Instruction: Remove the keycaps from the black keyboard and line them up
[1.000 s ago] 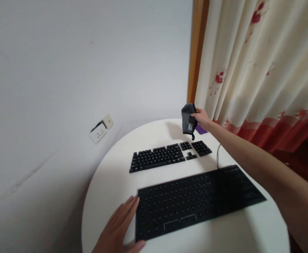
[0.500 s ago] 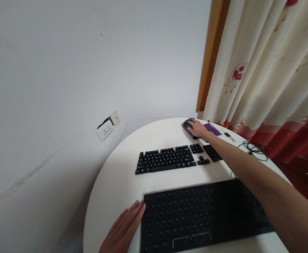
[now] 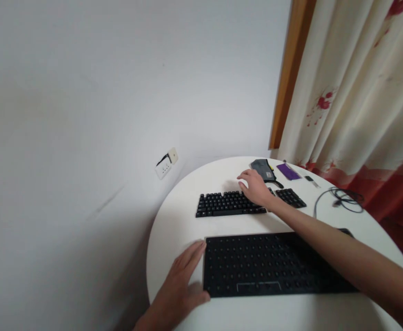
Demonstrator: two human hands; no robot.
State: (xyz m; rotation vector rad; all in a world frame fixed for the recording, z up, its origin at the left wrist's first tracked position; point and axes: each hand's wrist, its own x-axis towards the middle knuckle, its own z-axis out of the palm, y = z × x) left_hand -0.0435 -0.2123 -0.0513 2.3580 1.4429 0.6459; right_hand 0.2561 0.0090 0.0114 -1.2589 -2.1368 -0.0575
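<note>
A black keyboard base (image 3: 249, 259) without its keycaps lies flat on the white table, its rows of switch posts bare. Along its left end rests my left hand (image 3: 182, 280), fingers stretched at the upper left corner and thumb apart near the lower one. Behind the base, loose black keycaps (image 3: 222, 202) are laid out in keyboard order. My right hand (image 3: 255, 186) hovers over the right part of them, fingers spread and nothing visible in it. It covers some of the keycaps, and my right forearm crosses above the base. A separate number-pad block of keycaps (image 3: 291, 197) sits further right.
A dark grey cloth pouch (image 3: 263, 170) with a black strap lies behind my right hand. Right of it are a purple cloth (image 3: 288, 172), a small brush-like item (image 3: 312, 180) and a coiled black cable (image 3: 348, 200). A wall (image 3: 201, 92) and a curtain (image 3: 353, 92) border the table.
My right hand has come off the grey pouch and moved nearer, over the keycaps. My left thumb has spread away from the fingers. The view has shifted, with the table sitting further right.
</note>
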